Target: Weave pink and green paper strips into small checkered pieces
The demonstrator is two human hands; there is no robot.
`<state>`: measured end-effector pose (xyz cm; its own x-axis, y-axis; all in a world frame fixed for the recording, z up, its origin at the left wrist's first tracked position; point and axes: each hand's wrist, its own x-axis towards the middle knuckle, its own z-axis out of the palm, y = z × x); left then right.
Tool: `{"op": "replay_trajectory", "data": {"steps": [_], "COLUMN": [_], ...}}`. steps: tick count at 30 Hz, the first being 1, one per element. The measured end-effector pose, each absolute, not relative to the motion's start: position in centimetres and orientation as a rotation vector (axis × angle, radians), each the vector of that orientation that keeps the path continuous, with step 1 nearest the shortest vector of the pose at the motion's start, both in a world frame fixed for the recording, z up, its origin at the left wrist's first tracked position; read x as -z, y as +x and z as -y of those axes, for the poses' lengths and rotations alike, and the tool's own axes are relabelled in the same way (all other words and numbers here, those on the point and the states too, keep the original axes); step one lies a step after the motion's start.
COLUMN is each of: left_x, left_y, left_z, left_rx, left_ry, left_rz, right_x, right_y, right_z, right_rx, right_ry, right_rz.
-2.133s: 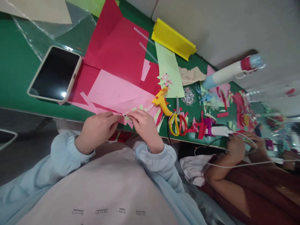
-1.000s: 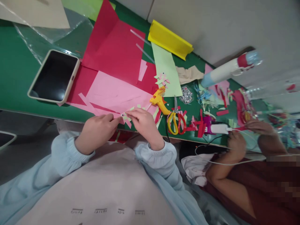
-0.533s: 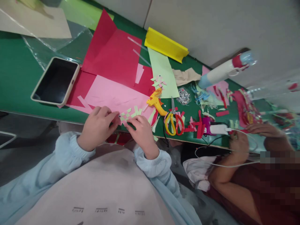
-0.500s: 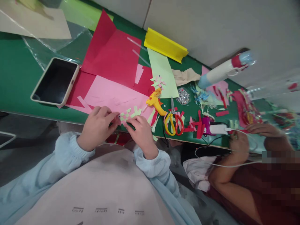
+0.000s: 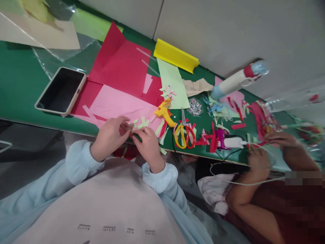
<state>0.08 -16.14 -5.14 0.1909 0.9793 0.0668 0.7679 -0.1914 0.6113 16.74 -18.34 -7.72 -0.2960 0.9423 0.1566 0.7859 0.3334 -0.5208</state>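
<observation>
At the table's front edge, my left hand (image 5: 110,137) has its thumb and fingers closed on one side of a small woven piece of light green and pink paper strips (image 5: 143,122). My right hand (image 5: 149,145) pinches the other side, and the fingertips nearly meet. Much of the woven piece is hidden behind my fingers. Just beyond my right hand lies a yellow glue gun (image 5: 166,114). Scissors with yellow and red handles (image 5: 185,135) rest to its right. Under and behind my hands is a pink paper sheet (image 5: 114,101).
A phone (image 5: 61,90) lies left on the green table (image 5: 15,88). Folded red paper (image 5: 124,64), a yellow folded strip (image 5: 175,56), a light green sheet (image 5: 172,84) and a bottle (image 5: 236,81) stand behind. At right, another person's hands (image 5: 257,157) work near a white power bank (image 5: 233,142).
My left hand has turned and its fingers now cover more of the woven strips. My hands are closer together. The view has shifted slightly.
</observation>
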Motion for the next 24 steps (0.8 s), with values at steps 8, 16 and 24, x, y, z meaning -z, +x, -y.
{"op": "replay_trajectory", "data": {"steps": [8, 16, 24], "left_x": [5.7, 5.5, 2.7], "left_y": [0.3, 0.6, 0.7], "left_z": [16.2, 16.0, 16.3], "left_rx": [-0.628, -0.874, -0.938], "left_ry": [2.342, 1.709, 1.395], "left_rz": [-1.654, -1.508, -1.217], "right_x": [7.9, 7.2, 4.1], "right_y": [16.8, 17.0, 18.1], "right_z": [18.3, 18.0, 16.0], "right_rx": [-0.476, -0.643, -1.119], "right_ry": [-1.507, -1.537, -1.391], "right_rz": [2.174, 1.939, 1.399]}}
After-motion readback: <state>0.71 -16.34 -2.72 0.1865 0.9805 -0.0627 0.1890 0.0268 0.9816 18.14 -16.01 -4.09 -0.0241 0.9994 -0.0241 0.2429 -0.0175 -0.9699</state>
